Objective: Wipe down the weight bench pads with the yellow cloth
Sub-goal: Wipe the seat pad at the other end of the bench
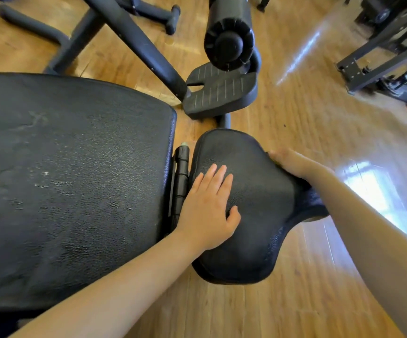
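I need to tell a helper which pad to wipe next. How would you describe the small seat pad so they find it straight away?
Start at the large black back pad filling the left of the view. Just past its right edge, beyond a black hinge, sits the small seat pad. It is far smaller, with flared corners, and the left hand rests flat on it while the right hand holds its far edge.

A black ribbed footplate [219,92] sits on the wooden floor [307,132], with a foam roller pad [229,32] just above it. A dark metal rack [390,47] stands at the far right.
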Demonstrator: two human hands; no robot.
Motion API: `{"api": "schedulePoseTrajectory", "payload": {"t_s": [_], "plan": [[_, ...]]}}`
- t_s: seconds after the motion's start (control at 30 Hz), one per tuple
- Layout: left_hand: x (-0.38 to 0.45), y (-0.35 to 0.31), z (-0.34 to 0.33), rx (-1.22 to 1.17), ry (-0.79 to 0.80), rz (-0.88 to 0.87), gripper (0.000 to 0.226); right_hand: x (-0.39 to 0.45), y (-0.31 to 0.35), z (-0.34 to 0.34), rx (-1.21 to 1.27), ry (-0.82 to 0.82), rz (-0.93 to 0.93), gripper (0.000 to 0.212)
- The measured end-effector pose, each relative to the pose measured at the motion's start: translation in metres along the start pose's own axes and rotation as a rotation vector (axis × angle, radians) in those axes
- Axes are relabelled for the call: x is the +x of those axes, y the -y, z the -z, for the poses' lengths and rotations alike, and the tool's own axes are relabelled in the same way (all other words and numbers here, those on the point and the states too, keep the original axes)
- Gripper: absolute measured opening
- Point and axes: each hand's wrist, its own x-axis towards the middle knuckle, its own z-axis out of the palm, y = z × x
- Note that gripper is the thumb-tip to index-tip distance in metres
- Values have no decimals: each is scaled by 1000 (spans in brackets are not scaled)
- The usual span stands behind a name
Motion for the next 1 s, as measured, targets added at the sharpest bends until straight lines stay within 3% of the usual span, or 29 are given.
{"api": "schedulePoseTrajectory", "payload": {"t_s": [0.2,0.33,0.53,0.7,0.83,0.93,1.0], "plan": [[-1,-1,1,-11,7,-6,71,-31,-34,18,13,1,57,32],[0,-1,1,12,7,-1,67,-38,-47,19,95,-81,101,42],[-1,-1,1,16,5,-3,69,-47,-57,24,182,-67,115,45],[-1,0,0,21,0,-9,70,-64,-78,35,239,-103,91,21],[0,1,-1,18,-5,-7,70,-84,-104,20,375,-302,36,14],[0,0,-1,22,-10,-8,69,-99,-100,-16,628,-600,-11,28],[0,0,-1,31,-7,-10,70,-110,-87,-47,840,-825,-80,25]]}}
